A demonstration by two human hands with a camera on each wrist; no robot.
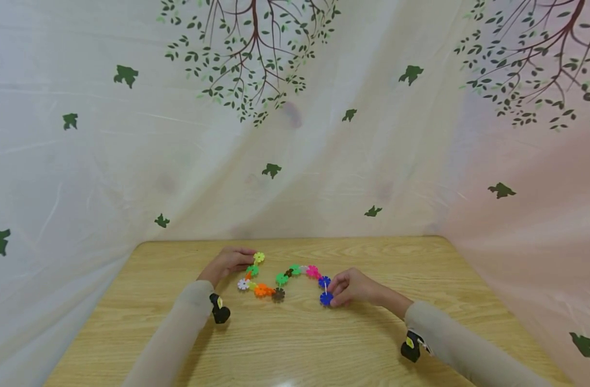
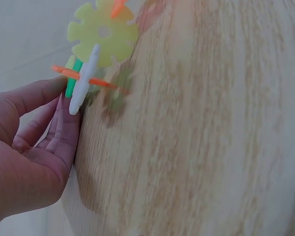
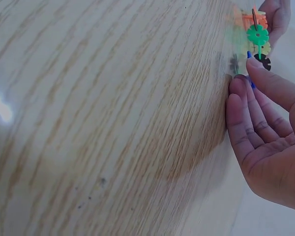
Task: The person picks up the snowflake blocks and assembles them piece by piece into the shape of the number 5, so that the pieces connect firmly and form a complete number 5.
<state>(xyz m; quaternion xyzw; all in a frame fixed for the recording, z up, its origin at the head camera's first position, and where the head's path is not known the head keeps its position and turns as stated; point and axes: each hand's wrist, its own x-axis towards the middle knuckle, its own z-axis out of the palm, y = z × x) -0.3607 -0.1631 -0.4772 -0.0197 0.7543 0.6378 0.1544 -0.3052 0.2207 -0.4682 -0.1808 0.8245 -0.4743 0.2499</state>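
A wavy chain of interlocking plastic discs [image 1: 262,290], notched round their rims like flowers, lies across the table. My left hand [image 1: 230,260] pinches the chain near its yellow end disc [image 1: 259,257]. Close to that thumb, the left wrist view shows a white disc [image 2: 85,81] edge-on and a larger yellow disc [image 2: 103,34]. At the chain's other end, my right hand [image 1: 354,287] pinches a blue disc [image 1: 326,299] between thumb and fingers. Only a blue sliver shows past the thumb in the right wrist view. Green, brown, orange and pink discs make up the middle.
The light wooden table [image 1: 295,344] has its far edge against a pale curtain [image 1: 304,204] printed with leaves and branches. A small black wrist camera [image 1: 220,310] sits on the left sleeve, another black camera [image 1: 411,346] on the right.
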